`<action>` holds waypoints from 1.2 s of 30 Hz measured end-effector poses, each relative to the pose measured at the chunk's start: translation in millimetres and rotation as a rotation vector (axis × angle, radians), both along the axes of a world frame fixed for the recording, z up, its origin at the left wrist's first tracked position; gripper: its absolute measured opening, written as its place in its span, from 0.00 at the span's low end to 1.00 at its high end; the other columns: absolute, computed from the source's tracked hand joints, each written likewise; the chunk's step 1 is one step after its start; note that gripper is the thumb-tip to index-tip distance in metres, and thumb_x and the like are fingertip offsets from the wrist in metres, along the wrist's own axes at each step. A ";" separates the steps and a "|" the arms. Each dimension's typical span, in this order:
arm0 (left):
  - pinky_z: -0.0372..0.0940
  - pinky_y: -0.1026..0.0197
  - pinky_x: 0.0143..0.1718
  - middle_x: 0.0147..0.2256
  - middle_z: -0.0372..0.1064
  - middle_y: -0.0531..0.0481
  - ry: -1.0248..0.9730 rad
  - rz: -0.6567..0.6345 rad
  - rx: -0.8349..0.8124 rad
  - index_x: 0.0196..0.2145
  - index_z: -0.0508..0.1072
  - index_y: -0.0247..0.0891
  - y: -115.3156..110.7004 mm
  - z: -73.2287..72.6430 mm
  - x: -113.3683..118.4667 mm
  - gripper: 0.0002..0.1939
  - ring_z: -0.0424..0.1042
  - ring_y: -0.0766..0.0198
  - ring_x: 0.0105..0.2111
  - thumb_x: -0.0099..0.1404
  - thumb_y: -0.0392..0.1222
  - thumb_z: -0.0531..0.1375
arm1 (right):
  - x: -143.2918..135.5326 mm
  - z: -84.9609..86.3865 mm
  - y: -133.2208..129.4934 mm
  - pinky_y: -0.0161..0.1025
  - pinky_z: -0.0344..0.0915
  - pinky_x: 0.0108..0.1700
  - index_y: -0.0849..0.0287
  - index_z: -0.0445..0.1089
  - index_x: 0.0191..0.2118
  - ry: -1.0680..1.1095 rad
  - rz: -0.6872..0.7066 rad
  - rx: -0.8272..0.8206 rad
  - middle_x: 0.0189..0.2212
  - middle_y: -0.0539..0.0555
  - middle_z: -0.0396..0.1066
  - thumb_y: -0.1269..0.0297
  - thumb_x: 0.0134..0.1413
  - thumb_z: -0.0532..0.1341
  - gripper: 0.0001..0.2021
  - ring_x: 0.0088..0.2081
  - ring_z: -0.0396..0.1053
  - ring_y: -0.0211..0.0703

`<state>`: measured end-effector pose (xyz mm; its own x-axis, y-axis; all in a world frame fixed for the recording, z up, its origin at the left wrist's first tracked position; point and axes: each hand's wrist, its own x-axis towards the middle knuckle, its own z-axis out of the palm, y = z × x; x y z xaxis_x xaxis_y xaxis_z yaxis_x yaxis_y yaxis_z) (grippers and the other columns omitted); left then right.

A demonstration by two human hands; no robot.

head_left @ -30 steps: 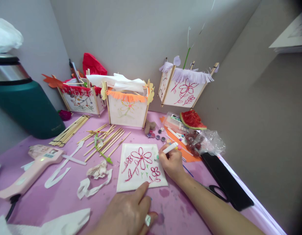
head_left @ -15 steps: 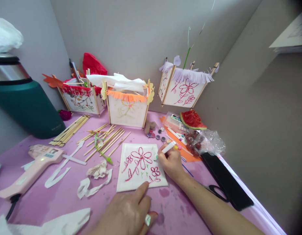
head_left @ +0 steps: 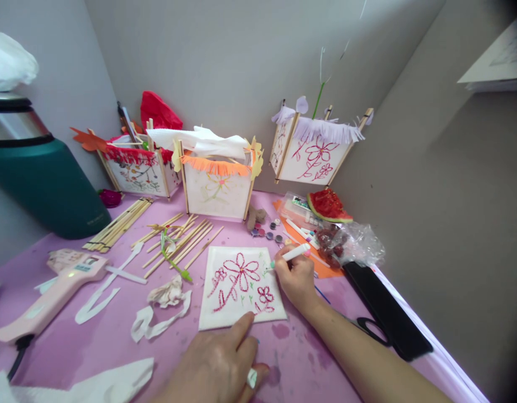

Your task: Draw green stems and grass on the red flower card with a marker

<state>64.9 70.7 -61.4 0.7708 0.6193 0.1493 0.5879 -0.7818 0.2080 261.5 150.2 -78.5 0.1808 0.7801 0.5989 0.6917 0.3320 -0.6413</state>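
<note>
A white square panel [head_left: 219, 319] with dark pink flowers and small green marks lies flat before me. My right hand [head_left: 295, 280] is closed around a white marker pen [head_left: 297, 252] over the panel's right edge. Its greenish tip is at or just above the surface, near the small green strokes. My left hand [head_left: 229, 358] rests below the panel with the index finger stretched out onto its bottom edge. The other fingers are loosely bent, and a small pale green-and-white bit [head_left: 252, 378] shows against them; I cannot make out what it is.
Behind stand decorated paper lanterns, one with orange fringe [head_left: 219, 193]; another with lilac fringe [head_left: 315, 157] is at right. Thin wooden sticks [head_left: 195, 240], a pink glue gun [head_left: 61, 294] and a green bottle [head_left: 44, 184] are left. Scissors [head_left: 374, 330] and a black case [head_left: 386, 308] lie right.
The marker in my right hand has tipped over further to the right, and the hand has shifted slightly right. My left hand stays on the panel's bottom edge.
</note>
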 end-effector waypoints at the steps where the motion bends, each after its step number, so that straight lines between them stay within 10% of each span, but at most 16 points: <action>1: 0.73 0.53 0.24 0.48 0.72 0.39 -0.001 0.001 0.003 0.33 0.74 0.37 0.2 0.2 0.2 0.11 0.76 0.55 0.25 0.65 0.40 0.51 | -0.1 -0.2 -0.1 0.33 0.56 0.24 0.59 0.62 0.21 -0.006 -0.006 -0.004 0.14 0.45 0.58 0.67 0.49 0.54 0.08 0.17 0.58 0.34; 36: 0.72 0.57 0.24 0.45 0.73 0.39 -0.034 0.004 0.036 0.32 0.73 0.36 -1.0 -0.7 -1.5 0.09 0.76 0.57 0.24 0.63 0.38 0.53 | -2.4 -0.3 0.8 0.33 0.57 0.25 0.60 0.65 0.24 -0.074 0.079 -0.044 0.16 0.47 0.62 0.68 0.52 0.55 0.08 0.19 0.61 0.36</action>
<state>63.3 69.7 -62.1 0.7625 0.6162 0.1972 0.5841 -0.7867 0.1997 259.2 151.1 -78.8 0.0741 0.8162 0.5730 0.7108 0.3598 -0.6044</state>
